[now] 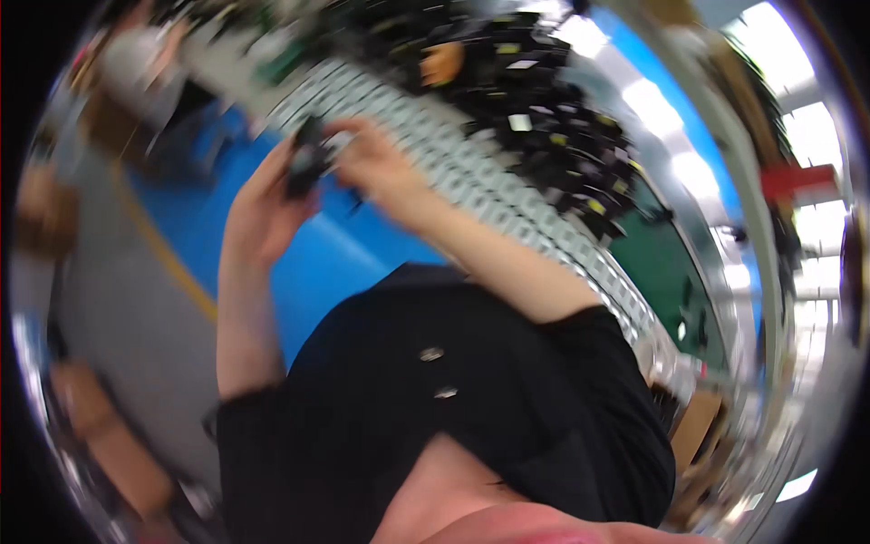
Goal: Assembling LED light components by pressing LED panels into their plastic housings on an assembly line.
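Note:
In front of me, my left hand (265, 204) is closed around a small dark object (308, 161), held up over a blue surface. Its shape is smeared by motion, so its kind does not show. Close on its right side is my right hand (385, 172), with fingers bent toward the object. Something pale shows at those fingertips, too blurred to name. A thin dark piece hangs just below the right fingers.
A long band of pale grey rows (507, 195) runs diagonally beside my right forearm. Beyond it lies a heap of black parts (544, 118) and a green surface (660, 249). Another person (149, 77) is at the upper left. A cardboard box (113, 444) stands at the lower left.

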A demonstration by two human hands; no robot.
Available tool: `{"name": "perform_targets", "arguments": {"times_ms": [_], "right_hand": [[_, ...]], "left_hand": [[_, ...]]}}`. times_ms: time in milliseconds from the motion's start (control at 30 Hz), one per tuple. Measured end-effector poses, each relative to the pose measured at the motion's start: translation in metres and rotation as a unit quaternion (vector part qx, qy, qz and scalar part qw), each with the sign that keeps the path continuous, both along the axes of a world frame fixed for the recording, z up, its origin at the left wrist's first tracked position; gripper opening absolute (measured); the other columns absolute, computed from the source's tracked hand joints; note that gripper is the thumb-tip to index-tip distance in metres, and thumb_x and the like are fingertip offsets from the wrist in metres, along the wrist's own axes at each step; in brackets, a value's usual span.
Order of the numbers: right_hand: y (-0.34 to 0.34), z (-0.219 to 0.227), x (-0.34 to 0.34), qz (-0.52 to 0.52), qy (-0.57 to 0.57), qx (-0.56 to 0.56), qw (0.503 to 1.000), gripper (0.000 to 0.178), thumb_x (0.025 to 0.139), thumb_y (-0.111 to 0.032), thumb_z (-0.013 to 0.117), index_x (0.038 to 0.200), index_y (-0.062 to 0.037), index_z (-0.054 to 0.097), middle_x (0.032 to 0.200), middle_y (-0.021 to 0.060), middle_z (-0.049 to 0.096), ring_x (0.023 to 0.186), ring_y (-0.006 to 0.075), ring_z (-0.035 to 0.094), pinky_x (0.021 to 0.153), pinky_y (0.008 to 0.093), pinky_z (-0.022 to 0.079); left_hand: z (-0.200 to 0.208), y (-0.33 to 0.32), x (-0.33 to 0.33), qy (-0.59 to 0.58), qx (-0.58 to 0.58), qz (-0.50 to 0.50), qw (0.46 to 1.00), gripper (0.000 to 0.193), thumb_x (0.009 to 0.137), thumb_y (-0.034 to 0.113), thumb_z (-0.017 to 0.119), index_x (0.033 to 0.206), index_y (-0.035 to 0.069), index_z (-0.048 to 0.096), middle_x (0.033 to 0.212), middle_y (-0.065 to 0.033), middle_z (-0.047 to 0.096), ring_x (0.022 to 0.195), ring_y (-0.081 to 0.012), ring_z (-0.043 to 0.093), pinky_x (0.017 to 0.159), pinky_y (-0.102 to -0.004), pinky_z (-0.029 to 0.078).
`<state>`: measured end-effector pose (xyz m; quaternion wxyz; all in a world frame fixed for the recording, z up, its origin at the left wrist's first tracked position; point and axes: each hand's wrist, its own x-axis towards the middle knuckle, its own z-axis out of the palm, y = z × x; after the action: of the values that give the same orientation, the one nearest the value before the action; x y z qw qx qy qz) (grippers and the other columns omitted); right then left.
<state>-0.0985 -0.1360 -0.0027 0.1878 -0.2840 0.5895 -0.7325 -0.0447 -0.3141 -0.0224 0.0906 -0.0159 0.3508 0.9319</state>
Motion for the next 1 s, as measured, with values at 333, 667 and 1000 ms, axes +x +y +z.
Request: {"name": "perform_targets", "arguments": {"times_ms": [333, 667, 1000], "right_hand": [[0.021, 0.021, 0.001, 0.009, -0.052, -0.037, 0.998, 0.026, 0.091, -0.01, 0.046, 0.116, -0.003, 0.048, 0.105, 0.0026, 0.054, 0.097, 0.009, 0.05, 0.083, 0.0232, 0.041], [0.039, 0.064, 0.009, -0.136, 0.387, 0.164, 0.897, 0.028, 0.07, -0.013, 0.071, 0.089, -0.004, 0.052, 0.084, 0.0079, 0.05, 0.068, 0.0199, 0.052, 0.06, 0.0287, 0.044], [0.038, 0.065, -0.004, -0.164, 0.535, 0.196, 0.805, 0.027, 0.066, 0.001, 0.066, 0.092, -0.0034, 0.057, 0.092, 0.0098, 0.059, 0.082, 0.0279, 0.056, 0.071, 0.0354, 0.046]], "left_hand": [[0.069, 0.05, 0.013, 0.03, -0.12, 0.045, 0.991, 0.031, 0.093, 0.019, 0.044, 0.123, 0.01, 0.04, 0.108, -0.0053, 0.056, 0.094, -0.0159, 0.059, 0.071, -0.0365, 0.054], [0.064, 0.07, 0.015, 0.109, -0.211, 0.212, 0.948, 0.033, 0.092, 0.009, 0.045, 0.125, 0.008, 0.04, 0.11, -0.0066, 0.052, 0.098, -0.0112, 0.052, 0.085, -0.0267, 0.044], [0.065, 0.063, 0.016, 0.12, -0.232, 0.245, 0.934, 0.038, 0.089, 0.006, 0.048, 0.126, 0.003, 0.04, 0.109, -0.0076, 0.053, 0.099, -0.0107, 0.051, 0.086, -0.0258, 0.043]]}}
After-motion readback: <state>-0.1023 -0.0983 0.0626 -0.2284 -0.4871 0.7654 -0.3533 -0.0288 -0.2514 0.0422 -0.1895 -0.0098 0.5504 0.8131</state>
